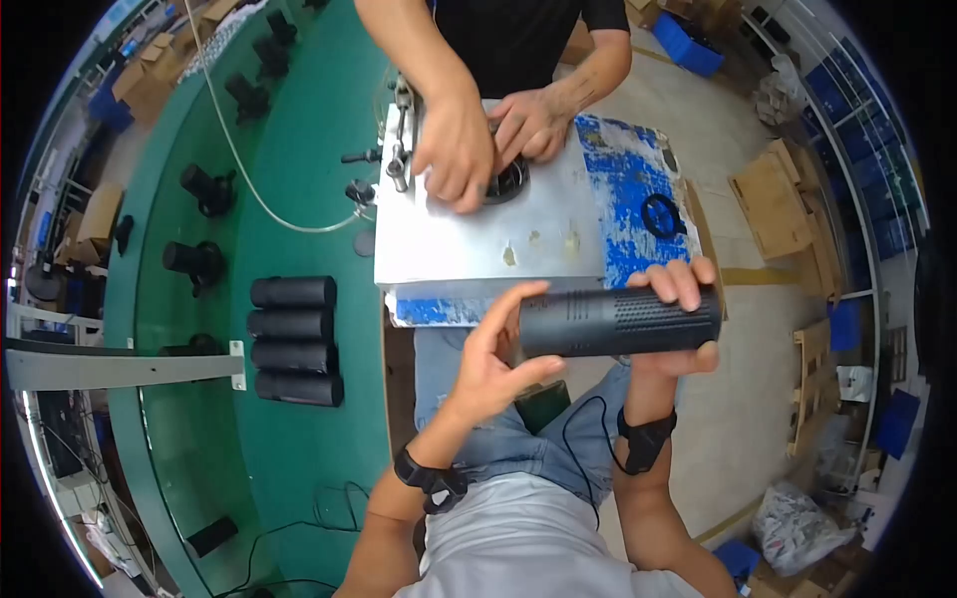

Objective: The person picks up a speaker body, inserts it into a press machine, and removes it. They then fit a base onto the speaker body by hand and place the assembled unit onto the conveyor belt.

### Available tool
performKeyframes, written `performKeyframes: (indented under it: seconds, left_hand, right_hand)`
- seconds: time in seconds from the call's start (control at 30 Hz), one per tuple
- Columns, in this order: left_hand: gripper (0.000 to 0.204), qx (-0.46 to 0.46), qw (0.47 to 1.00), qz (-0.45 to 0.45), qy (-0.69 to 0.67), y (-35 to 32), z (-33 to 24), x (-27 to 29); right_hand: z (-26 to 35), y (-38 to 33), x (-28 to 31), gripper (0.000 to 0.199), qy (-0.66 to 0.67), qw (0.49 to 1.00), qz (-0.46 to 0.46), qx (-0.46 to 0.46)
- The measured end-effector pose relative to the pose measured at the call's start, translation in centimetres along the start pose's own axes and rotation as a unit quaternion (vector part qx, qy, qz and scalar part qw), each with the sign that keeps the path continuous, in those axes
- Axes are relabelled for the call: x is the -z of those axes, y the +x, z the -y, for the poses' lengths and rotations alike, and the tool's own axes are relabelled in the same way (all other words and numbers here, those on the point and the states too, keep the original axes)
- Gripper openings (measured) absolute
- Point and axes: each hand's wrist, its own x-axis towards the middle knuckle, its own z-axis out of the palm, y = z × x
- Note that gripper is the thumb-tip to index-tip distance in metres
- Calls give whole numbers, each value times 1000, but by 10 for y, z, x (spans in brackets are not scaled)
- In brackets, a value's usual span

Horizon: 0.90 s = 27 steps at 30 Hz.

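A black ribbed plastic cylinder (pixel 588 324) lies level across my lap, just in front of the work table. My right hand (pixel 683 299) wraps around its right end, fingers over the top and thumb at the lower edge. At the other end, my left hand (pixel 488 349) spans the cylinder between thumb and forefinger. Across the table, a co-worker's two hands (pixel 483 149) press on a black round part (pixel 508 182) on a silver metal plate (pixel 478 244). A black ring-shaped part (pixel 660 215) rests on the worn blue surface to the right.
Several black cylinders (pixel 294 339) lie in a column on the green bench (pixel 329 239) to my left. Toggle clamps (pixel 399 149) and a clear hose (pixel 269 204) sit along the plate's left side. More black parts (pixel 204 189) line the green ledge. A cable hangs beside my right forearm.
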Motion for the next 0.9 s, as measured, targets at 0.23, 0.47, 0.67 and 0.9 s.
performKeyframes:
  seconds: [0.23,0.47,0.67,0.9]
  left_hand:
    - [73,-71,995,6,74,25,2,12]
    - [60,49,994,-64,-73,45,12,26]
    - [39,36,990,-137,19,31,21,48]
    - [26,41,980,-195,-18,9,16,77]
  right_hand:
    - [-11,24,7,57,59,997,57,-14]
    - [-37,90,14,63,-274,945,168,-65]
    - [-92,168,38,43,-440,886,144,-5]
    - [-135,166,68,41,-489,852,158,-103]
